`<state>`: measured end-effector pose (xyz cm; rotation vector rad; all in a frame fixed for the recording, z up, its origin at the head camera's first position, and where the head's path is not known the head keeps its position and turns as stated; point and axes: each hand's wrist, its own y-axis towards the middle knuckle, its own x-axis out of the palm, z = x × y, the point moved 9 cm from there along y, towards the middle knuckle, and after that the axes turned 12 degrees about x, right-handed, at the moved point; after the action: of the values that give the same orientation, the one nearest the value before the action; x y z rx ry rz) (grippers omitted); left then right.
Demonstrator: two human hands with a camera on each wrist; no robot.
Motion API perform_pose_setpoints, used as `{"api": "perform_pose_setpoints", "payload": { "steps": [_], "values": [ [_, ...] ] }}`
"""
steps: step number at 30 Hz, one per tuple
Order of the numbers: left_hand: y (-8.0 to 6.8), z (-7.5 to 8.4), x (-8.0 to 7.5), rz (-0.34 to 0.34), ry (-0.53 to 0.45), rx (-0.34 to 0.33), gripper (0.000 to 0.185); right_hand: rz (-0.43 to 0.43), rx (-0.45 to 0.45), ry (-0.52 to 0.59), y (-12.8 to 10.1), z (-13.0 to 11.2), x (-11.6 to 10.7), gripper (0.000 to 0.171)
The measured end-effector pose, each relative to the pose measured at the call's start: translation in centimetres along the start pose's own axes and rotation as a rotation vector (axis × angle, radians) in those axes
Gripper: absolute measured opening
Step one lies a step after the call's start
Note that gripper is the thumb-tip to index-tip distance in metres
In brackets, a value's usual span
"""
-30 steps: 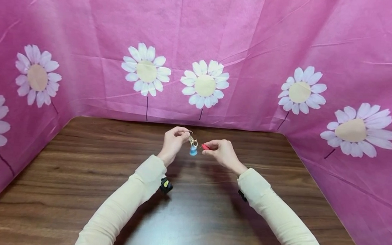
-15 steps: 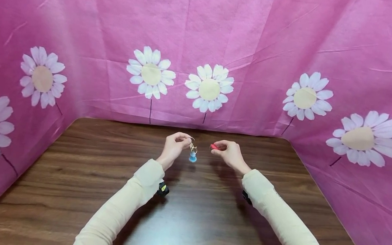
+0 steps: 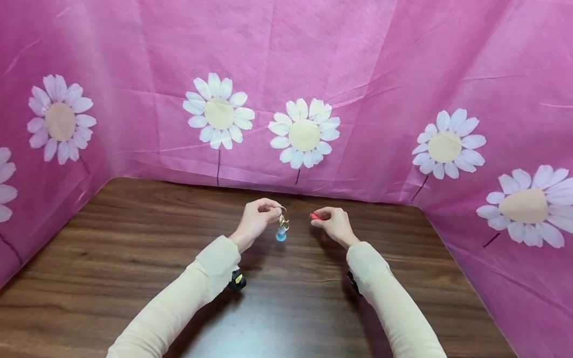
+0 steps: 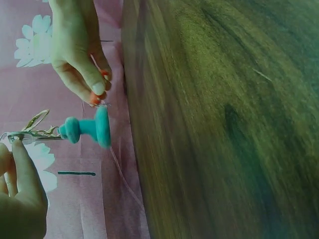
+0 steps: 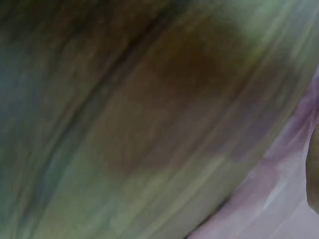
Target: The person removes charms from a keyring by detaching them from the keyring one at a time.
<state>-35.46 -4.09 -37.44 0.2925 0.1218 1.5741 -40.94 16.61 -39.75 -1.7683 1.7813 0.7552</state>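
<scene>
Above the far part of the table, my left hand [image 3: 255,221] pinches the ring of a keychain between thumb and fingers. A gold clasp [image 3: 284,222] and a blue, chess-pawn-shaped charm [image 3: 281,235] hang below it. In the left wrist view the charm [image 4: 102,127] looks turquoise, with a round knob and a flared base. A short way to the right, my right hand [image 3: 336,225] pinches a small red piece [image 3: 315,216], mostly covered by the fingers, so its kind is unclear. The two held things are apart. Only a sliver of hand [image 5: 313,172] shows in the right wrist view.
Both hands are over a dark wood-grain table [image 3: 279,308]. A pink cloth [image 3: 361,53] printed with white daisies stands round its back and sides. Black wrist cameras [image 3: 237,280] sit under the sleeves.
The right hand with the red piece has drawn away to the right from the keychain, widening the gap. The left hand keeps its pinch on the ring, and the charm swings slightly.
</scene>
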Motion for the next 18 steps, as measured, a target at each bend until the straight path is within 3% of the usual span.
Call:
{"api": "perform_pose_setpoints", "payload": {
  "steps": [11,18],
  "values": [
    [-0.1,-0.8,0.2,-0.022,0.012,-0.026,0.016,-0.023,0.130,-0.003,1.5,2.1,2.0,0.029],
    [-0.1,-1.0,0.0,-0.023,0.024,-0.017,0.015,-0.058,0.070,-0.046,1.5,2.8,2.3,0.030]
  ]
}}
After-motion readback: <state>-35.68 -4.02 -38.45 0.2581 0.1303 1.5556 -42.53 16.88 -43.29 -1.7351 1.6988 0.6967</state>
